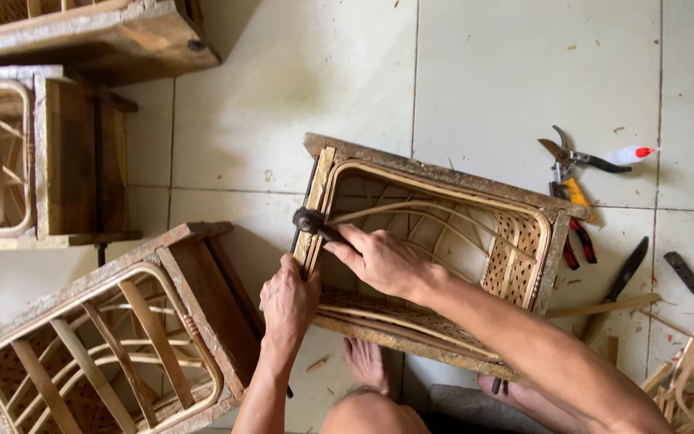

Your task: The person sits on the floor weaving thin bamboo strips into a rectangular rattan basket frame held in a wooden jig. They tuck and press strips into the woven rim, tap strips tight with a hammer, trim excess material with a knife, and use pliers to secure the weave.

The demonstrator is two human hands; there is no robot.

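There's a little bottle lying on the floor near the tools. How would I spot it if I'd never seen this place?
Start at the wooden frame with the woven rattan panel that both hands work on, then look past its far right corner to the pruning shears on the pale floor tiles. The small bottle lies on its side just right of them. It alone is white and red-capped among dark metal tools.

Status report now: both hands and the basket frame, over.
Right hand grips dark tool at wooden frame rim. Left hand braces same edge. Pruning shears lie apart on floor, nothing blocking.
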